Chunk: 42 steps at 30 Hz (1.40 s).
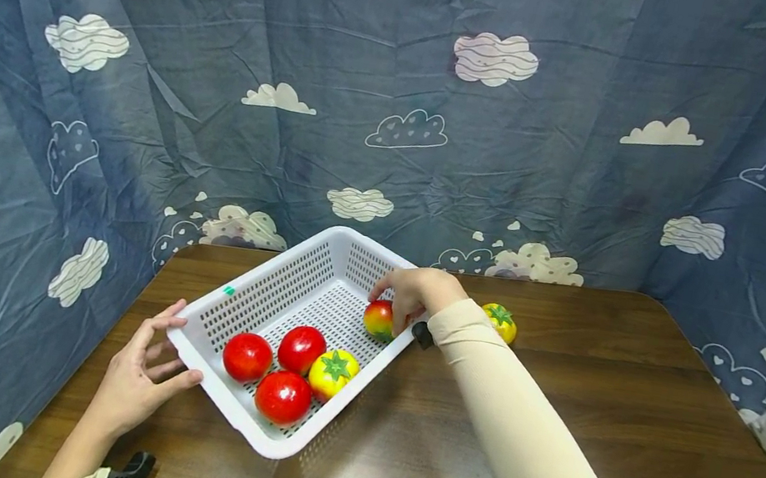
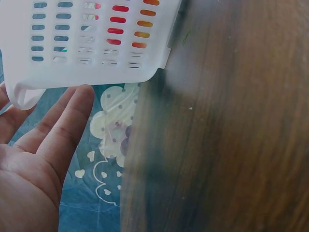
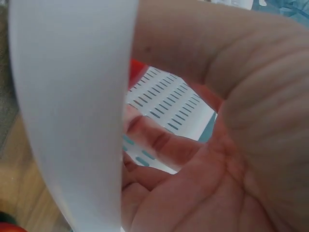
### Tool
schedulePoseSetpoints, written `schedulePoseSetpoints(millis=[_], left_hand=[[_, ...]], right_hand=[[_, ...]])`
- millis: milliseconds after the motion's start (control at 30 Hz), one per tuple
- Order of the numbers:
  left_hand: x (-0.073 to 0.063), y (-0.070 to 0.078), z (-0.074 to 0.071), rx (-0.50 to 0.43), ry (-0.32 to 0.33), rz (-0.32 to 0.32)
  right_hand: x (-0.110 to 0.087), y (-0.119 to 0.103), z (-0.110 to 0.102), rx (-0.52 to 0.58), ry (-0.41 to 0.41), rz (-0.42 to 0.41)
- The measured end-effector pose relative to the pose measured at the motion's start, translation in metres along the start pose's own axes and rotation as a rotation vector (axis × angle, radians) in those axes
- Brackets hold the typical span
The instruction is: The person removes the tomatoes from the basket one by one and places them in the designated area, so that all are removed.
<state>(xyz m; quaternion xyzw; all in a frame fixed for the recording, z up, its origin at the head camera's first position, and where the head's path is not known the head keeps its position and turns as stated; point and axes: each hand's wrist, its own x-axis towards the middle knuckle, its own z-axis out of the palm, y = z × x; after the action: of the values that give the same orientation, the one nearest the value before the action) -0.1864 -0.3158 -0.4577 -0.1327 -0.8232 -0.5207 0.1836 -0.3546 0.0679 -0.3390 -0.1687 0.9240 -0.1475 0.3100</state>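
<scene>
A white slotted plastic basket (image 1: 342, 230) stands on the table. My left hand (image 1: 135, 375) holds its near left corner, thumb at the front rim and fingers at the side; in the left wrist view, the left fingers (image 2: 67, 123) lie along the rim. Reaching over the right rim, my right hand (image 1: 420, 292) grips a red-and-yellow tomato (image 1: 378, 317) inside the basket, partly covered by the fingers. Red tomatoes (image 1: 283, 397) and a yellow tomato (image 1: 333, 373) with a green leafy top sit together in the near part. The rim (image 3: 72, 116) fills much of the right wrist view.
Beyond the right forearm, another yellow tomato (image 1: 500, 323) lies on the brown wooden table (image 1: 603, 377), outside the basket. A dark blue curtain (image 1: 412, 66) with cloud prints hangs behind the table and at both sides.
</scene>
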Motion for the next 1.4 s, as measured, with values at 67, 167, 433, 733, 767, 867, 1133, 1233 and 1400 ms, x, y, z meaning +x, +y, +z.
schedulePoseSetpoints(millis=[67, 167, 433, 733, 767, 867, 1133, 1233, 1400], left_hand=[[0.000, 0.000, 0.000, 0.001, 0.000, 0.001], [0.000, 0.000, 0.000, 0.003, 0.002, 0.003], [0.001, 0.001, -0.001, 0.016, 0.002, 0.004], [0.000, 0.001, -0.001, 0.018, 0.000, 0.001], [0.000, 0.001, -0.001, 0.020, -0.001, 0.002], [0.000, 0.000, 0.000, 0.019, -0.001, 0.002], [0.000, 0.000, 0.000, 0.016, 0.003, -0.001], [0.000, 0.000, 0.000, 0.018, 0.002, -0.002], [0.000, -0.001, 0.000, 0.002, 0.001, -0.002]], right_hand=[[0.000, 0.000, 0.001, 0.002, 0.010, -0.001], [0.001, 0.000, 0.003, 0.004, 0.021, 0.003], [0.004, -0.001, 0.006, -0.012, 0.029, 0.011], [0.002, -0.002, 0.011, 0.017, 0.034, 0.027], [0.003, -0.002, 0.011, 0.019, 0.037, 0.030], [0.004, -0.002, 0.013, 0.030, 0.045, 0.037], [0.004, -0.001, 0.013, 0.043, 0.025, 0.009], [0.004, -0.001, 0.012, 0.037, 0.018, -0.002], [0.002, 0.000, 0.012, 0.075, -0.002, -0.023]])
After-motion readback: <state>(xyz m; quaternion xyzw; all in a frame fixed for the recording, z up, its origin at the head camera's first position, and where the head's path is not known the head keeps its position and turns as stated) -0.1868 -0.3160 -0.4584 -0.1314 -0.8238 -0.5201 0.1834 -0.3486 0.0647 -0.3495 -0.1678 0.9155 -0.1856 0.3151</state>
